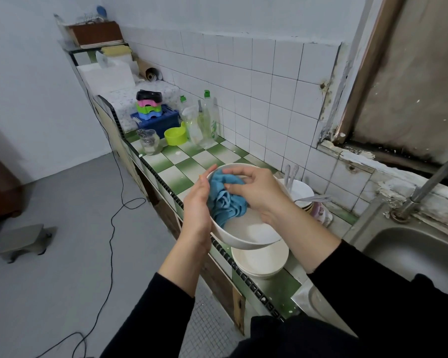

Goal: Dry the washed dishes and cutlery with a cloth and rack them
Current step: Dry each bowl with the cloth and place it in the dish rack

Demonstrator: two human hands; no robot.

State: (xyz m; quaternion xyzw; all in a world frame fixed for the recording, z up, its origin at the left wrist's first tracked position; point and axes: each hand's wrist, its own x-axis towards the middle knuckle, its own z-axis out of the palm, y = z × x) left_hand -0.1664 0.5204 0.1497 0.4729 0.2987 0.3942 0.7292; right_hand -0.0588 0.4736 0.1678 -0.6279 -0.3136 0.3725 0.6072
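A large white bowl (248,232) is tilted above the front edge of the counter. My left hand (197,210) grips its left rim and outer wall. My right hand (256,192) presses a blue cloth (226,202) into the bowl's inside. Under the held bowl, stacked white bowls (260,262) stand on the counter. Behind my right wrist another white bowl (301,189) holds spoons (291,174), with a utensil (313,198) laid across it. A blue rack basket (161,122) stands farther left on the counter.
The green and white checkered counter (189,164) carries a glass jar (149,143), a lime cup (176,135) and dish soap bottles (204,120). A steel sink (411,251) with a tap (429,182) lies to the right. A black cable (111,228) runs over the floor.
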